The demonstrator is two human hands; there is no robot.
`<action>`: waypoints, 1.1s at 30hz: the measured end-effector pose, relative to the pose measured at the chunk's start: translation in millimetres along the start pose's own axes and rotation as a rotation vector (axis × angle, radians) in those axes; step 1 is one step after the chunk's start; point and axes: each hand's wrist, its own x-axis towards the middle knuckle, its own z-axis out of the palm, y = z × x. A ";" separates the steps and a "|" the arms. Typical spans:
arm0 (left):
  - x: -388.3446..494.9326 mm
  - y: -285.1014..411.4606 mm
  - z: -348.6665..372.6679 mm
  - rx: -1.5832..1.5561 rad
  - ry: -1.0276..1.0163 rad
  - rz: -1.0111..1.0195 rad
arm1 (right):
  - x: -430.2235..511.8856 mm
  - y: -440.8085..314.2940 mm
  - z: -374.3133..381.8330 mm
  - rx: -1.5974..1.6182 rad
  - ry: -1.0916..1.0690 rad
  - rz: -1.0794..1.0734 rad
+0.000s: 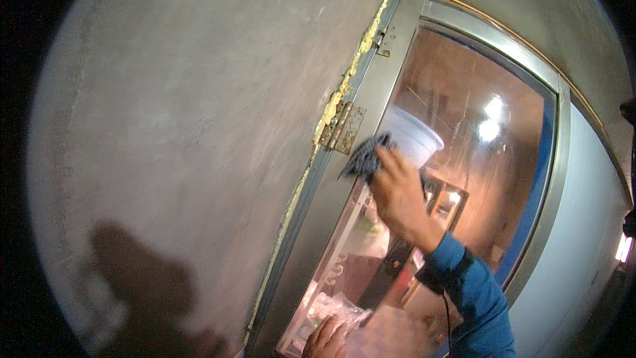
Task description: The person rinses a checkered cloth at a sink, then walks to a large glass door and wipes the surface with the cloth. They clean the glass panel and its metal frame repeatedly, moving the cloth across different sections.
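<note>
My right hand [400, 194], in a blue sleeve [472, 288], presses a dark grey cloth [367, 159] against the door's metal frame [330, 199], beside the glass pane's edge. The cloth is bunched under its fingers. Only the fingers and part of the back of my left hand [325, 339] show at the bottom edge, in front of the lower glass. Whether they touch the glass or hold anything is hidden. Just above the cloth, a rusty hinge [343, 127] joins the door to its jamb. The glass pane [477, 84] shows bright light reflections.
A grey plastered wall [189, 109] fills the left side, with a person's shadow on it. Yellow foam [343, 89] runs along the jamb. Through or in the glass appear a white tub [412, 134], clear plastic wrapping [343, 308] and a framed mirror-like panel [447, 204]. A pale panel [581, 199] stands right.
</note>
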 end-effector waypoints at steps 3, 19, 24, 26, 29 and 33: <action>-7.0 13.7 -19.4 -0.039 0.078 -0.044 | -49.8 -59.2 -4.8 0.097 -0.185 0.005; -51.5 13.4 -33.2 -0.145 0.031 -0.156 | -32.4 -77.4 37.9 -0.006 0.050 0.174; -56.1 16.5 -31.6 -0.108 -0.059 -0.242 | -127.4 -169.2 34.7 0.281 -0.187 0.085; -53.0 23.5 -36.1 -0.059 -0.093 -0.202 | -147.8 -188.5 22.3 0.356 -0.302 0.008; -47.2 34.5 -42.9 -0.045 -0.082 -0.178 | -156.3 -181.8 6.9 0.342 -0.371 -0.064; -39.3 38.3 -47.4 -0.027 -0.088 -0.189 | -131.6 -107.6 -13.0 0.075 -0.168 -0.082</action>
